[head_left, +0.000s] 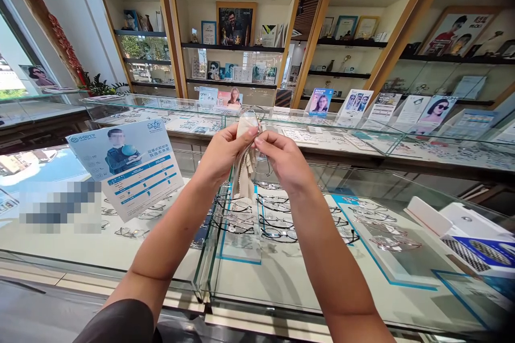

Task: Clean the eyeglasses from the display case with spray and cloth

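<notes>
The head view shows an optician's shop. In front of the person stands a glass counter [306, 300], and a second counter of glass runs behind it. On the back wall are wooden shelves [235, 48] with framed pictures, small cards and trophies. On the counter at the left stands a blue and white leaflet [129, 169].

Inside the counter, under the glass top, rows of spectacle frames [273, 222] lie on white trays with blue edges. At the right lies a white box [462, 222].

Above the counter, both hands meet at the middle. The left hand [223, 153] is closed around a beige cloth [244, 171], which hangs down between the wrists. The right hand [284, 158] pinches a thin wire pair of glasses [255, 111]. The glasses touch the cloth, just between the fingertips of both hands.
</notes>
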Demonstrator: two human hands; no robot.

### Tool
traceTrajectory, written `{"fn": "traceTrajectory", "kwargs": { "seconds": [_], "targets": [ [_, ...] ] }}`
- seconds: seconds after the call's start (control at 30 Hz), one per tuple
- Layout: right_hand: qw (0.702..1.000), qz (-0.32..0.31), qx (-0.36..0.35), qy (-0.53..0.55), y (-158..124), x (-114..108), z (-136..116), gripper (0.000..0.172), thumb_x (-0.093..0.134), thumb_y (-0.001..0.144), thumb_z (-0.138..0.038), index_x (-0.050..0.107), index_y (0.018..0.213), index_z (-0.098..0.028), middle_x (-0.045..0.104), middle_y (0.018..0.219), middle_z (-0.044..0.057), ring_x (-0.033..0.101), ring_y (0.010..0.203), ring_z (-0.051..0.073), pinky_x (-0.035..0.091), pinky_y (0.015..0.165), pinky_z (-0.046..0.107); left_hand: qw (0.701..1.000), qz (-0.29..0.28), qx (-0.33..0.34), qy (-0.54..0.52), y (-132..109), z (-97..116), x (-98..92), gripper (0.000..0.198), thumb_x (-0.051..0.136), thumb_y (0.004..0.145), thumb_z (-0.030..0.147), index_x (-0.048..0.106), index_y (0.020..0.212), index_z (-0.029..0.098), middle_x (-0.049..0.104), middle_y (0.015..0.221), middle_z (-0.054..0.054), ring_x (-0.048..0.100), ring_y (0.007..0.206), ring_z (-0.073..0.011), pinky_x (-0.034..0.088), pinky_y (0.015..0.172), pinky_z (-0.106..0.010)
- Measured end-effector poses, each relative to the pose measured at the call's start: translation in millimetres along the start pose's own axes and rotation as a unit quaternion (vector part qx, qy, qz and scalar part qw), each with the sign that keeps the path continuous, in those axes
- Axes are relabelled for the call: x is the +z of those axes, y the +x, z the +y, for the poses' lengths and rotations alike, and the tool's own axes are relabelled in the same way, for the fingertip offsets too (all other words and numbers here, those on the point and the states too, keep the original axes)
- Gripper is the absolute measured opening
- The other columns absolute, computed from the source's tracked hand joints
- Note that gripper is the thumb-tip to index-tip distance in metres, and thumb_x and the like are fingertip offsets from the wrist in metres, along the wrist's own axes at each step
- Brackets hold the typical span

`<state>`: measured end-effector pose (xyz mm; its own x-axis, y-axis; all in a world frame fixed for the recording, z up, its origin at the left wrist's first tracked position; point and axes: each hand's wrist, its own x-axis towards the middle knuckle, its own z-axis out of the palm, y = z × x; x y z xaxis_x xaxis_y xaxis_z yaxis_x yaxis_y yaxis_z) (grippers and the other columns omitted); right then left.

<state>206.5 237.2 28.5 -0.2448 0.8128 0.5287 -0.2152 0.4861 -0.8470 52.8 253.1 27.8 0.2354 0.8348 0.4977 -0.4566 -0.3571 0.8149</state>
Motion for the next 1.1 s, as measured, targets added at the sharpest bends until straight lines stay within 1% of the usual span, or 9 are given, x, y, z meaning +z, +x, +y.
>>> {"fn": "traceTrajectory", "kwargs": {
  "seconds": [0.1, 0.33, 0.53, 0.7, 0.77, 0.87, 0.93, 1.03, 1.1],
  "targets": [
    [1.0, -0.003, 0.012, 0.0, 1.2, -2.9, 1.1, 0.028, 0.085, 0.082, -0.049, 0.073, 0.074, -0.025, 0.066, 0.084, 0.001, 0.057, 0.087, 0.019, 0.047, 0.087, 0.035, 1.0, -0.005, 0.018, -0.009, 0.7, 1.7, 0.2, 0.038, 0.097, 0.073, 0.044, 0.074, 0.084, 0.017, 0.07, 0.075, 0.0, 0.061, 0.066, -0.0095, 0.05, 0.065, -0.024],
    [0.999, -0.022, 0.012, -0.03, -0.1, -6.5, 0.3, 0.03, 0.083, 0.085, -0.053, 0.073, 0.076, -0.026, 0.069, 0.087, 0.002, 0.059, 0.091, 0.021, 0.049, 0.093, 0.038, 0.996, 0.057, 0.064, -0.016, -3.4, -3.8, 10.1, 0.04, 0.098, 0.073, 0.041, 0.073, 0.095, 0.019, 0.074, 0.085, -0.001, 0.065, 0.069, -0.0099, 0.053, 0.067, -0.026],
    [0.997, -0.053, 0.009, -0.061, -0.8, 0.2, 0.4, 0.036, 0.081, 0.087, -0.057, 0.07, 0.075, -0.025, 0.068, 0.085, 0.001, 0.057, 0.088, 0.02, 0.047, 0.09, 0.038, 0.987, 0.13, 0.083, -0.046, -3.3, -5.1, 11.2, 0.058, 0.1, 0.07, 0.039, 0.059, 0.107, 0.023, 0.072, 0.078, 0.005, 0.059, 0.055, -0.0061, 0.044, 0.055, -0.023],
    [0.994, -0.082, 0.023, -0.07, -0.4, 7.0, 2.5, 0.037, 0.08, 0.089, -0.057, 0.069, 0.075, -0.025, 0.067, 0.083, 0.001, 0.057, 0.086, 0.02, 0.046, 0.087, 0.038, 0.976, 0.187, 0.102, -0.053, 1.5, -4.4, 5.8, 0.068, 0.101, 0.069, 0.042, 0.053, 0.114, 0.025, 0.073, 0.079, 0.006, 0.064, 0.059, -0.0084, 0.044, 0.055, -0.022],
    [0.995, -0.071, 0.024, -0.065, 0.4, 6.4, 4.0, 0.035, 0.081, 0.088, -0.056, 0.07, 0.075, -0.025, 0.068, 0.083, 0.001, 0.058, 0.085, 0.02, 0.047, 0.087, 0.038, 0.979, 0.176, 0.089, -0.047, 4.0, -3.6, 2.5, 0.064, 0.098, 0.072, 0.048, 0.053, 0.111, 0.024, 0.072, 0.079, 0.005, 0.065, 0.06, -0.0095, 0.045, 0.056, -0.023],
    [0.998, -0.033, 0.024, -0.046, 2.0, -1.1, 3.8, 0.028, 0.082, 0.087, -0.049, 0.073, 0.075, -0.026, 0.068, 0.082, 0.001, 0.058, 0.084, 0.019, 0.048, 0.087, 0.038, 0.99, 0.121, 0.061, -0.028, 6.5, -1.0, -5.0, 0.059, 0.094, 0.076, 0.055, 0.055, 0.108, 0.024, 0.072, 0.078, 0.002, 0.064, 0.06, -0.0115, 0.048, 0.056, -0.025],
    [0.999, -0.011, 0.027, -0.036, 2.7, -8.8, 1.3, 0.023, 0.081, 0.087, -0.044, 0.074, 0.074, -0.026, 0.068, 0.083, 0.001, 0.058, 0.083, 0.019, 0.048, 0.087, 0.038, 0.995, 0.089, 0.05, 0.003, 6.8, 1.5, -12.9, 0.056, 0.092, 0.08, 0.054, 0.056, 0.11, 0.023, 0.07, 0.075, 0.002, 0.063, 0.058, -0.0123, 0.048, 0.055, -0.026],
    [0.999, 0.024, 0.022, -0.022, 2.6, -18.5, -4.9, 0.019, 0.082, 0.085, -0.039, 0.075, 0.072, -0.026, 0.07, 0.087, 0.003, 0.061, 0.088, 0.019, 0.05, 0.088, 0.038, 0.99, 0.084, 0.065, 0.088, 6.9, 5.3, -28.3, 0.046, 0.083, 0.09, 0.049, 0.057, 0.119, 0.025, 0.067, 0.071, 0.002, 0.059, 0.053, -0.012, 0.044, 0.051, -0.026],
    [0.999, 0.043, 0.02, -0.006, 1.6, -21.5, -9.3, 0.018, 0.083, 0.082, -0.037, 0.075, 0.071, -0.026, 0.072, 0.092, 0.003, 0.064, 0.092, 0.02, 0.051, 0.09, 0.037, 0.977, 0.098, 0.097, 0.164, 7.1, 8.2, -38.1, 0.033, 0.072, 0.099, 0.044, 0.057, 0.122, 0.027, 0.063, 0.07, 0.003, 0.053, 0.051, -0.0117, 0.04, 0.049, -0.026]
  ]
}}
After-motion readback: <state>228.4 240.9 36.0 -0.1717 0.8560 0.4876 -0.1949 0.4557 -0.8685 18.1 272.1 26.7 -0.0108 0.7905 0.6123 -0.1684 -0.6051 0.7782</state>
